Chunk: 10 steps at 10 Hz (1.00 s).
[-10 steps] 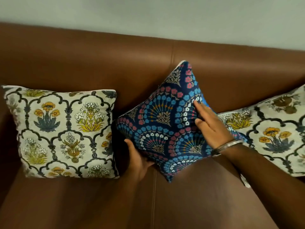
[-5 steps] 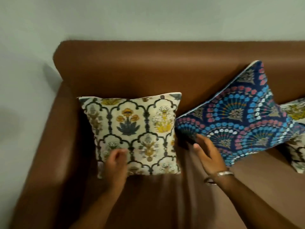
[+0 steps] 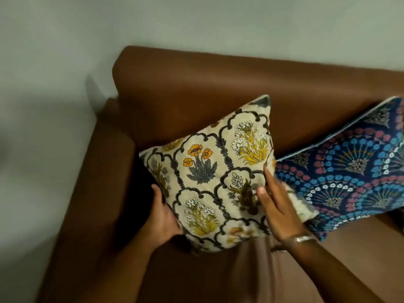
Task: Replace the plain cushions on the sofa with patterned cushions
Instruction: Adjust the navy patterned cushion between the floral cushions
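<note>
A cream cushion (image 3: pixel 209 171) with yellow and orange flowers in dark arches stands tilted on one corner against the brown sofa's backrest (image 3: pixel 218 84). My left hand (image 3: pixel 162 217) grips its lower left edge. My right hand (image 3: pixel 276 204), with a metal bangle at the wrist, lies flat on its right side with fingers spread. To the right leans a navy cushion (image 3: pixel 354 171) with blue, pink and white fan patterns, touching the cream one. No plain cushion is in view.
The sofa's left armrest (image 3: pixel 105 171) runs down the left side, right beside the cream cushion. A pale wall (image 3: pixel 196 22) rises behind the sofa and a pale floor or wall area lies left of the armrest. The brown seat (image 3: pixel 218 276) shows in front.
Both hands left the navy cushion and moved to the cream one. The cream cushion has turned from square-on to standing on a corner. My view has shifted left.
</note>
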Each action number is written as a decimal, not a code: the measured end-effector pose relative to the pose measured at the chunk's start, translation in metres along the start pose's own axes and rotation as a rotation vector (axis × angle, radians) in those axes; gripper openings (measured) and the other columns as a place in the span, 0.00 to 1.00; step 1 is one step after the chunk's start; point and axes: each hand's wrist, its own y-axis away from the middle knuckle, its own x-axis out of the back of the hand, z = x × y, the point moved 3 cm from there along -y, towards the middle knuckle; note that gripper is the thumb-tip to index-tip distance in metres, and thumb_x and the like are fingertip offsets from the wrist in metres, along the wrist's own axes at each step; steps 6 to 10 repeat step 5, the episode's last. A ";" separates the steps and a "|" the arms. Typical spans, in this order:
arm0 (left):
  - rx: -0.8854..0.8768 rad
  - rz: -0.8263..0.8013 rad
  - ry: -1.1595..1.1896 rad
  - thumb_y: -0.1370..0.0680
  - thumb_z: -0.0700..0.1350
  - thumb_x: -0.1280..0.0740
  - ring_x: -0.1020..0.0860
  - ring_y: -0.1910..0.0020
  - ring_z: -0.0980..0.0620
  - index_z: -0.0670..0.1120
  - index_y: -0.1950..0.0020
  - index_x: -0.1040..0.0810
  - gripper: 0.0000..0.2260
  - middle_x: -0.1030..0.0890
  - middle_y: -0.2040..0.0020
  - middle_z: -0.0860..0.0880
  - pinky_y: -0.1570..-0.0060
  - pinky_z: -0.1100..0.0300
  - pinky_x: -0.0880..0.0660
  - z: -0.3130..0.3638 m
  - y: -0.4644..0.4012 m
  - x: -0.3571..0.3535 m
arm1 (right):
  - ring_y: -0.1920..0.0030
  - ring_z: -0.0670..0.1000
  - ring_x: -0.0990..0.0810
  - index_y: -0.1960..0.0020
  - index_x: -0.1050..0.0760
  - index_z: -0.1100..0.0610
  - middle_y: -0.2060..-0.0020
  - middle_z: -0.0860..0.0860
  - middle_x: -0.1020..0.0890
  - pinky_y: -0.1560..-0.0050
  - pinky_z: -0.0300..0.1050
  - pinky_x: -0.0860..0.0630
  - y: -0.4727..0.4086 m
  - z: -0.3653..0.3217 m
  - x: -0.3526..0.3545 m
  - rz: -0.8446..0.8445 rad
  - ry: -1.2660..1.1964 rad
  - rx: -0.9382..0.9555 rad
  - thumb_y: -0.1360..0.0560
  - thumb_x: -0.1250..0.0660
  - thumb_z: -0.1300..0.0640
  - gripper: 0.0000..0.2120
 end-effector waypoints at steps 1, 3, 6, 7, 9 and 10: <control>-0.075 -0.006 0.077 0.36 0.82 0.50 0.23 0.35 0.40 0.62 0.34 0.23 0.40 0.24 0.30 0.47 0.40 0.29 0.28 -0.023 -0.016 -0.017 | 0.20 0.54 0.53 0.29 0.53 0.24 0.21 0.47 0.43 0.25 0.66 0.53 -0.017 -0.024 0.017 0.012 0.270 0.132 0.29 0.58 0.24 0.28; -0.136 0.288 -0.045 0.38 0.83 0.55 0.35 0.24 0.37 0.56 0.20 0.41 0.52 0.34 0.22 0.43 0.26 0.35 0.40 -0.016 -0.037 -0.027 | 0.21 0.60 0.56 0.25 0.56 0.32 0.20 0.52 0.50 0.25 0.68 0.55 -0.074 0.006 -0.006 -0.152 0.615 0.003 0.28 0.61 0.27 0.32; -0.428 0.625 -0.530 0.20 0.60 0.39 0.27 0.31 0.36 0.43 0.26 0.34 0.29 0.24 0.32 0.42 0.40 0.52 0.28 0.022 0.022 -0.040 | 0.22 0.64 0.48 0.22 0.55 0.41 0.20 0.56 0.47 0.28 0.69 0.46 -0.035 -0.027 -0.002 0.050 0.804 0.116 0.25 0.57 0.34 0.33; -0.428 0.625 -0.530 0.20 0.60 0.39 0.27 0.31 0.36 0.43 0.26 0.34 0.29 0.24 0.32 0.42 0.40 0.52 0.28 0.022 0.022 -0.040 | 0.22 0.64 0.48 0.22 0.55 0.41 0.20 0.56 0.47 0.28 0.69 0.46 -0.035 -0.027 -0.002 0.050 0.804 0.116 0.25 0.57 0.34 0.33; -0.428 0.625 -0.530 0.20 0.60 0.39 0.27 0.31 0.36 0.43 0.26 0.34 0.29 0.24 0.32 0.42 0.40 0.52 0.28 0.022 0.022 -0.040 | 0.22 0.64 0.48 0.22 0.55 0.41 0.20 0.56 0.47 0.28 0.69 0.46 -0.035 -0.027 -0.002 0.050 0.804 0.116 0.25 0.57 0.34 0.33; -0.428 0.625 -0.530 0.20 0.60 0.39 0.27 0.31 0.36 0.43 0.26 0.34 0.29 0.24 0.32 0.42 0.40 0.52 0.28 0.022 0.022 -0.040 | 0.22 0.64 0.48 0.22 0.55 0.41 0.20 0.56 0.47 0.28 0.69 0.46 -0.035 -0.027 -0.002 0.050 0.804 0.116 0.25 0.57 0.34 0.33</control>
